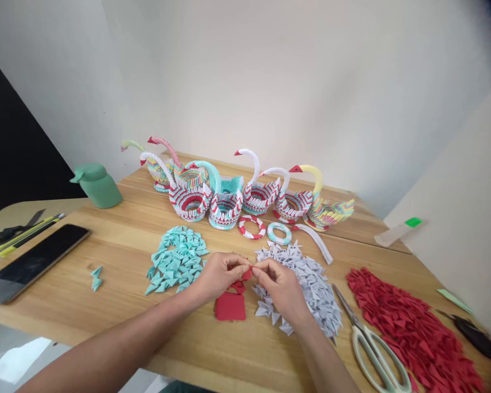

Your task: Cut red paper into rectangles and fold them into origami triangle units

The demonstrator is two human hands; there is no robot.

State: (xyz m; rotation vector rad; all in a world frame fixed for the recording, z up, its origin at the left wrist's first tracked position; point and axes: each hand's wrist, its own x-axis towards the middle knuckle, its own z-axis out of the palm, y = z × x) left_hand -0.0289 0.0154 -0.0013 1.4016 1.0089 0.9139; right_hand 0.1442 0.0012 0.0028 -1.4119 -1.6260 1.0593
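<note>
Between my two hands, above the middle of the table, is a small red paper piece [247, 273]. My left hand [223, 274] pinches it from the left with thumb and fingers. From the right, my right hand [279, 284] grips the same piece, its fingertips nearly touching the left ones. Just below lies a stack of red paper rectangles [230, 307], with a few folded red pieces [237, 286] partly hidden behind my left hand. Turquoise folded triangles [175, 261] are heaped left of my hands. Pale lilac triangles [319, 289] spread beneath and beside my right hand.
Several paper swans [190, 202] stand along the back. Before them lie a red-white ring [251, 227], a turquoise-white ring [279, 233] and a white curved neck [317, 243]. Scissors [370, 344] and red triangles [409, 327] are right; a phone [35, 262] and green bottle [100, 188] left.
</note>
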